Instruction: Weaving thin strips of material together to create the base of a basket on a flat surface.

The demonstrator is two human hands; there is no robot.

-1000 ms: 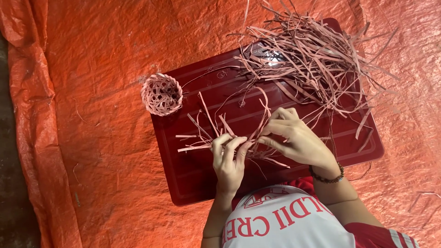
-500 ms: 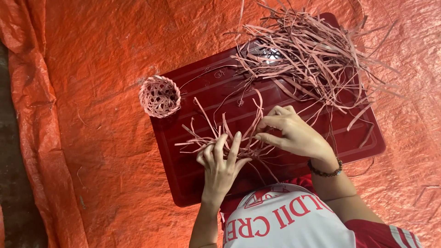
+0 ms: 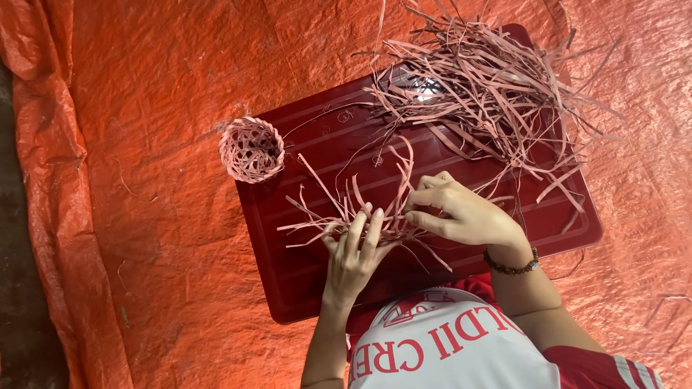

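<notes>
Weaving pink strips (image 3: 346, 209), both hands (image 3: 353, 252) (image 3: 461, 212) work over a red tray (image 3: 303, 288).

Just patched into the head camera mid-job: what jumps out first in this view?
First, the two hands at lower centre on the dark red tray: the left hand lies flat, fingers spread, on a small bundle of woven strips, while the right hand pinches a strip beside it. A big loose pile of strips covers the tray's upper right, and a small woven basket sits at its upper left corner, all on an orange tarp.

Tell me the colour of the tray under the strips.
Dark red, a glossy maroon tray, seen in the head view, lying on an orange tarp.
</notes>
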